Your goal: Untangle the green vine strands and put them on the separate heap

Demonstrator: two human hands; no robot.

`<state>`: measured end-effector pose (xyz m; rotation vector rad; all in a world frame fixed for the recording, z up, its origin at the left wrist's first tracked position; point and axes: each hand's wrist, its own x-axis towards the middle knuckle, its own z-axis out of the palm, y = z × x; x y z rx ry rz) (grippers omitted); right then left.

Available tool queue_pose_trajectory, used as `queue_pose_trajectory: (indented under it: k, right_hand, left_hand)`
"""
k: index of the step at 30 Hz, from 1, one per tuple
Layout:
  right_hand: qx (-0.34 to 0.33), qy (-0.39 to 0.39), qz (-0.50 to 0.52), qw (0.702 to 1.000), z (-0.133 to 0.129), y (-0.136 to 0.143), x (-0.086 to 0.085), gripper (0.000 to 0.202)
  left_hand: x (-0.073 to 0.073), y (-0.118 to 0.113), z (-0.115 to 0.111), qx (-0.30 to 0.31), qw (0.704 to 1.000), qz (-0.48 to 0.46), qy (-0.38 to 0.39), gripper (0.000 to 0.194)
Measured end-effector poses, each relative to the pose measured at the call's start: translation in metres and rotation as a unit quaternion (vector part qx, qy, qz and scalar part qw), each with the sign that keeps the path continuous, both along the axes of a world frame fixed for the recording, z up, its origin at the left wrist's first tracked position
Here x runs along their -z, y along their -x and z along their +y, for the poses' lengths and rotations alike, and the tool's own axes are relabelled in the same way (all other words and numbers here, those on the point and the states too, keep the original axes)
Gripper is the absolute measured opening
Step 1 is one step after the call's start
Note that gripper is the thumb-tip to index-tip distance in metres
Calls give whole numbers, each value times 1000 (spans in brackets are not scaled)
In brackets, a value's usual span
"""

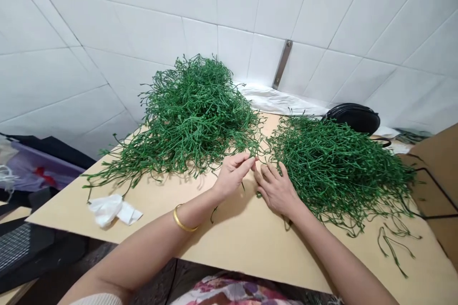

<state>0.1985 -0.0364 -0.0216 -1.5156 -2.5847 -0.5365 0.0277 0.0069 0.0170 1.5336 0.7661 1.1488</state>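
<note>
Strands (200,119) crowding nearby could snag the stem (243,186) pinched in left hand (233,175); right hand's (278,191) grip I cannot tell.

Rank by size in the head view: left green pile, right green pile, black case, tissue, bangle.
Left green pile
Right green pile
Black case and tissue: too alike to rank
Bangle

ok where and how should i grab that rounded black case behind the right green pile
Probably best pinched at the upper edge: come at the black case from above, since its rounded top stands clear of the right green pile, which hides part of its lower front.
</note>
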Motion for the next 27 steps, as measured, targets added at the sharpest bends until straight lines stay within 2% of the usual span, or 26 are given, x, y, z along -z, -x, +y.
queue_pose_trajectory:
  k: [4,9,12,15,21,24,27]
  right_hand:
    - [92,-26,-4,995,27,-8,-3,42]
    - [208,-63,7,976,62,-21,-4,41]
    - [246,-89,13,965,81,-30,-5,39]
    - [260,-83,22,962,90,-37,-6,40]
    - [250,-75,55,964,93,-40,-1,45]
    - [220,-57,86,970,85,-33,-4,41]
    - [182,-64,78,978,63,-24,-15,35]
  left_hand:
    - [2,-1,0,-4,998,50,-39,30]
    - [12,-5,-1,46,992,102,-67,31]
    - [16,-8,-3,70,987,121,-77,33]
    - [18,-10,-7,90,985,134,-63,33]
    - [24,-12,-11,120,984,133,-11,31]
    - [22,-12,-13,100,987,124,5,30]
    - [16,-11,-13,68,991,118,14,29]
